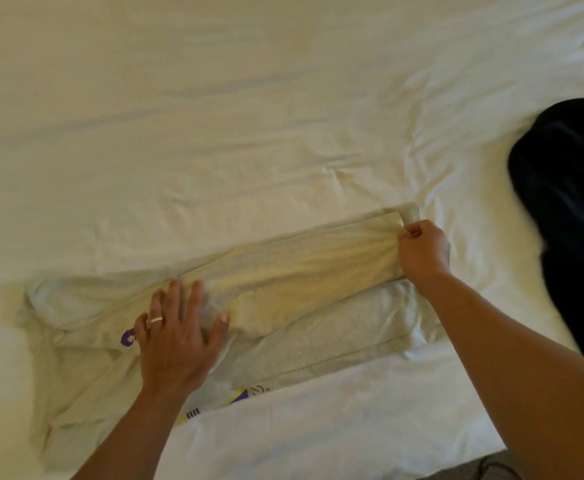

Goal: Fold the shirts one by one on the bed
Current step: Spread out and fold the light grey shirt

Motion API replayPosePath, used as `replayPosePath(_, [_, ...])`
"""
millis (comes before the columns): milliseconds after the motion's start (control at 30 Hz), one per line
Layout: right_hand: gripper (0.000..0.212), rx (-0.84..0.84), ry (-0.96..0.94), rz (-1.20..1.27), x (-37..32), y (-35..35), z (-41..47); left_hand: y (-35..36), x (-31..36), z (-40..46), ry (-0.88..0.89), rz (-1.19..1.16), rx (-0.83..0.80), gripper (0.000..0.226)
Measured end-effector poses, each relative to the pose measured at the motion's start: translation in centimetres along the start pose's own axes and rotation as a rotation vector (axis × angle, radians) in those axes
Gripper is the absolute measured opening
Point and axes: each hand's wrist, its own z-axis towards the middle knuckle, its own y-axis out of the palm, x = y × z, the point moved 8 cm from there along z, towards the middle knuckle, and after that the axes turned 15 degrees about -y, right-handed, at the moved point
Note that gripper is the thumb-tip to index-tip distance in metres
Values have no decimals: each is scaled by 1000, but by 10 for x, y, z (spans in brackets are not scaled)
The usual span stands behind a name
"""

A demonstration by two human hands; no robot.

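Flattening the half-folded grey shirt [283, 289] near the bed's [214, 98] front edge, I'm spreading left hand [176, 341] fingers; right hand [422, 249] is pinching its hem; dark garment [567, 202] awaiting.

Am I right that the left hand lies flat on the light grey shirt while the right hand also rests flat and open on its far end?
Not quite. In the head view the left hand does lie flat on the light grey shirt, but the right hand is not flat: its fingers are curled, pinching the fabric at the shirt's far end.

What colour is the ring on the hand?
Silver-white. The ring sits on the left hand, seen in the head view.
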Motion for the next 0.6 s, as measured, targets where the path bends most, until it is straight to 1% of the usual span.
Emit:
replayPosePath(167, [13, 44, -36, 4, 6, -5, 1, 9, 6, 3, 117, 22, -19, 83])
replayPosePath(367, [11, 39, -89, -46, 10, -3, 4, 21, -3, 6, 197, 17, -72, 102])
replayPosePath(433, [16, 37, -113, -157, 7, -3, 3, 24, -6, 7, 210, 6, -98, 107])
replayPosePath(500, [27, 39, -176, -410, -3, -2, -4, 27, -8, 9, 213, -9, -114, 109])
replayPosePath(533, [34, 47, -234, -511, -11, 0, -12, 28, -8, 9, 210, -15, -121, 109])
replayPosePath(567, [39, 41, -313, -561, -21, 7, -22, 29, -7, 8, 208, -22, -120, 109])
replayPosePath(600, [42, -11, -409, -579, -33, 19, -34, 29, -6, 8, 206, -29, -114, 108])
